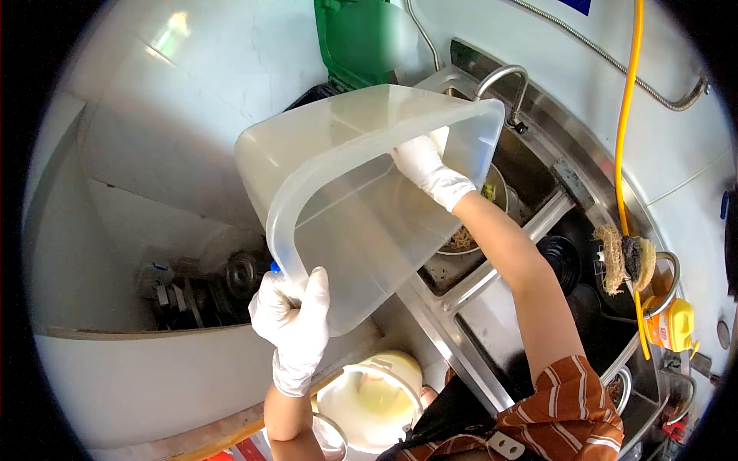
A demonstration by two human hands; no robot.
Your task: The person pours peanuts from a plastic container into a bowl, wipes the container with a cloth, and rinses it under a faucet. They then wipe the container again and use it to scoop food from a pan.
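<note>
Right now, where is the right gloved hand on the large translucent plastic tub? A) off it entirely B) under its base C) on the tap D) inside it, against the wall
D: the right hand shows through the tilted translucent plastic tub, pressed inside it over the steel sink.

Large translucent plastic tub [346,184]: rectangular, rounded corners, thick rolled rim, milky-clear walls. Tipped steeply on its side, open mouth turned down and toward the steel sink [538,165], far end raised just beside the faucet. Lifted clear above the sink's near edge. Gripped at the near rim corner by gloved left hand [292,319]; gloved right hand [427,169] pressed against the inside.
</note>
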